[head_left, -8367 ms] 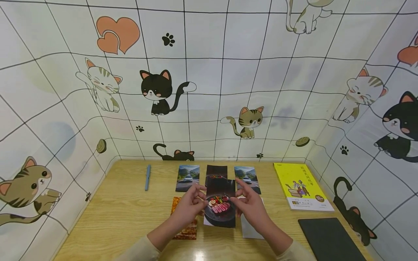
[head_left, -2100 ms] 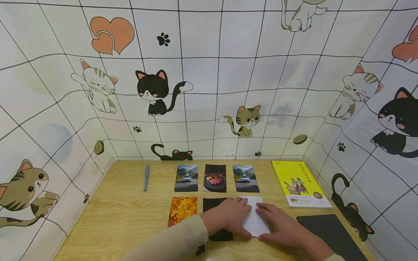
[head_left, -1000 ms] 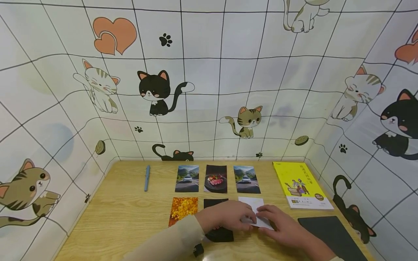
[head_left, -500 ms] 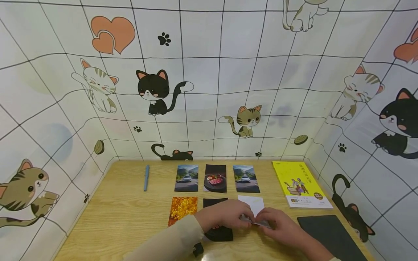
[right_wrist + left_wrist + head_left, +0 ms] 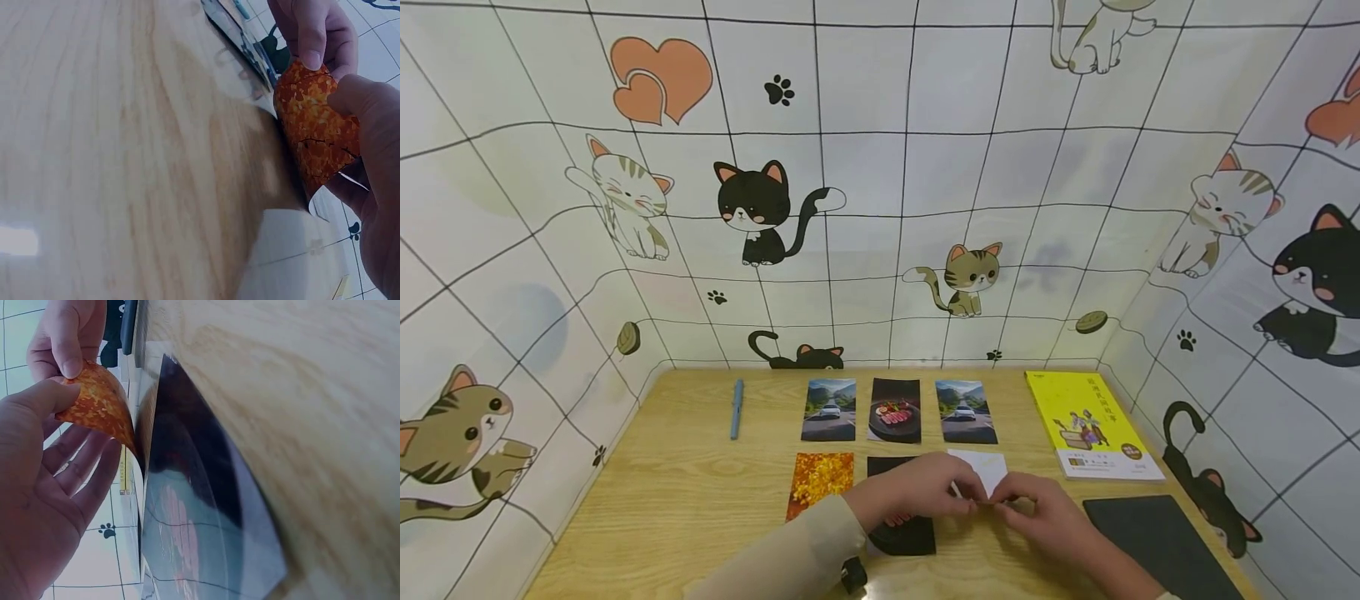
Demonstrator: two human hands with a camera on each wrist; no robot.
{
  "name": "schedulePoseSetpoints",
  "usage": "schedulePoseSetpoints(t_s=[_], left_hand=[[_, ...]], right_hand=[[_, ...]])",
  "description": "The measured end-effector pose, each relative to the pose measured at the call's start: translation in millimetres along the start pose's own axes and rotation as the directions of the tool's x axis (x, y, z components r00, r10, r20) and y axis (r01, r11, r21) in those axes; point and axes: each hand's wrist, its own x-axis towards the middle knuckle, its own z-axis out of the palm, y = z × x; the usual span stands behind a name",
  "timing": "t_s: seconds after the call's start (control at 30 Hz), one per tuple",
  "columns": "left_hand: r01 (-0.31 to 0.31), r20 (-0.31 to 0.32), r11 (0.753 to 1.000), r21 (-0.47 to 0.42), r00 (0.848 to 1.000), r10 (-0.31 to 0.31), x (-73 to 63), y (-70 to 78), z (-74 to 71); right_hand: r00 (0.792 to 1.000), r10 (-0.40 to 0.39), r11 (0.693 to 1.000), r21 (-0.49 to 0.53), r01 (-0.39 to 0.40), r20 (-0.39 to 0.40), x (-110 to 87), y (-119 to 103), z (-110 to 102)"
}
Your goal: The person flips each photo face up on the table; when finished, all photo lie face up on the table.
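A photo card, its white back (image 5: 988, 469) up in the head view, lies at the right of the lower row. Both hands pinch its near edge, which is lifted and curled back. The wrist views show the card's orange-leaf picture side (image 5: 100, 403) facing the near side. My left hand (image 5: 928, 487) grips the edge by thumb and fingers, and my right hand (image 5: 1041, 508) pinches it close beside. Under my left forearm lies a dark food photo (image 5: 917, 540), partly hidden.
Behind stand a row of photos: a car photo (image 5: 828, 410), a food photo (image 5: 894, 412) and another car photo (image 5: 966, 412). An orange-leaf photo (image 5: 822, 482) lies left. Further out are a blue pen (image 5: 737, 408), a yellow book (image 5: 1093, 427) and a dark flat pad (image 5: 1157, 537).
Earlier both hands held up the dark food photo, which now lies in the lower row. The hands moved onto the white-backed card, then raised and curled its near edge while drawing closer together.
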Motion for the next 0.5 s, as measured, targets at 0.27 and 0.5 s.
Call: schedulePoseSetpoints(t_s=[0.27,0.5], left_hand=[[0.001,-0.141,0.997,-0.077,0.990,-0.012,-0.8,7.5,-5.7],[-0.015,-0.259,0.984,-0.179,0.965,-0.032,0.7,9.0,-8.7]], right_hand=[[0.988,-0.079,0.996,-0.045,0.074,-0.129,6.8,-8,-2],[0.979,-0.045,0.996,-0.082,0.029,-0.201,16.6,-15,-8]])
